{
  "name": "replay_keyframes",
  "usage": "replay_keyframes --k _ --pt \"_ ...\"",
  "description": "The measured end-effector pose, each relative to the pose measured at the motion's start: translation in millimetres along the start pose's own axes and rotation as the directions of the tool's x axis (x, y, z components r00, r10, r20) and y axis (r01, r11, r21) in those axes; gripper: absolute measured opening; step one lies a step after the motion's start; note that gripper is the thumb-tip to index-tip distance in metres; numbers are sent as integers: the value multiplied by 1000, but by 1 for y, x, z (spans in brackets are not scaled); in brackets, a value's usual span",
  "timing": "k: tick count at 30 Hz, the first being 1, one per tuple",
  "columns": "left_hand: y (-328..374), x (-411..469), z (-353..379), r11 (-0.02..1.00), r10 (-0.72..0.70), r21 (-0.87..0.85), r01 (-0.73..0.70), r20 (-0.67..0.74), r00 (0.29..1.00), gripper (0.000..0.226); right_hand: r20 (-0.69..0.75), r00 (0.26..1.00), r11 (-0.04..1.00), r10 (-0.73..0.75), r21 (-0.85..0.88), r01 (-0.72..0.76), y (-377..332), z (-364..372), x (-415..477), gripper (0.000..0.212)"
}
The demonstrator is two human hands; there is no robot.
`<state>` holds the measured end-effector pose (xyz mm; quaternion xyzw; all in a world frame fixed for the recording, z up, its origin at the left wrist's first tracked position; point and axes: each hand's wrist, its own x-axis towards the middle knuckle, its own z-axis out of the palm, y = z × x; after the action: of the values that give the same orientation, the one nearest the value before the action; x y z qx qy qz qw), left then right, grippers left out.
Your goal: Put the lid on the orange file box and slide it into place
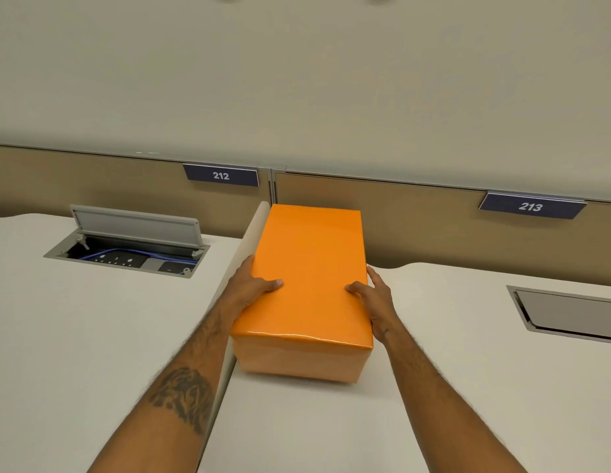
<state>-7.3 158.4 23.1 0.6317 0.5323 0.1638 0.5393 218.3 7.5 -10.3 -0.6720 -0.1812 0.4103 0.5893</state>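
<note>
two hands on the orange file box (307,285) right now, one per long side. the lid (310,268) is already sitting on top, glossy and flush as far as i can see, with a faint seam line showing across the near face.

left hand (252,291) wraps the left edge, thumb laid flat on top of the lid and the rest of the fingers curled down the side where i can't really see them. right hand (374,298) mirrors it on the right edge, thumb on the lid, fingers running along the side. so both are clamped around the box, not spread wide.

the box stands on the right-hand desk (467,387), right along its left edge, next to the gap between it and the left desk (75,336). its far end is close to the tan partition (399,227), can't tell if it's touching.

other stuff: nameplates 212 (221,175) and 213 (530,206) hang on the partition, the left desk has an open cable hatch (126,247) with blue wires inside, flap tilted up, and the right desk has a closed hatch (570,312).
</note>
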Motion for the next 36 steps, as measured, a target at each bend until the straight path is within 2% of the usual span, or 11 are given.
replay_keyframes --k 6,11,13,15,18,21,24,28,32,34,36 --pt "2 22 2 999 -14 44 13 27 1000 111 -14 1000 1000 14 22 -13 6 5 21 72" --pt "-6 21 13 972 102 221 -75 -116 988 103 -25 1000 1000 15 19 -14 11 8 27 74" --pt "-10 20 17 922 218 359 -147 -168 961 95 -26 1000 1000 15 24 -14 11 8 26 74" --pt "-11 18 21 840 353 486 -241 -151 923 82 -26 999 999 21 37 -20 11 11 25 75" --pt "-5 13 28 784 378 546 -293 -45 925 76 -30 999 999 26 25 -25 10 20 20 75" --pt "-6 8 38 647 363 710 -278 34 931 79 -25 1000 1000 12 -18 -12 10 27 16 73" --pt "-9 4 43 561 325 797 -225 38 945 82 22 1000 997 -3 -72 4 4 28 12 69" --pt "-6 -6 43 546 309 811 -210 38 950 83 90 996 988 2 -154 12 -3 22 6 70" --pt "0 -27 53 518 347 819 -246 62 936 83 -10 1000 962 10 -271 -12 -6 9 -12 77" --pt "3 -38 63 500 363 821 -275 90 928 83 -40 997 906 -60 -422 37 -6 -2 -27 79" --pt "8 -52 78 469 387 830 -301 113 915 82 -28 991 788 -128 -610 84 -1 -19 -43 79"
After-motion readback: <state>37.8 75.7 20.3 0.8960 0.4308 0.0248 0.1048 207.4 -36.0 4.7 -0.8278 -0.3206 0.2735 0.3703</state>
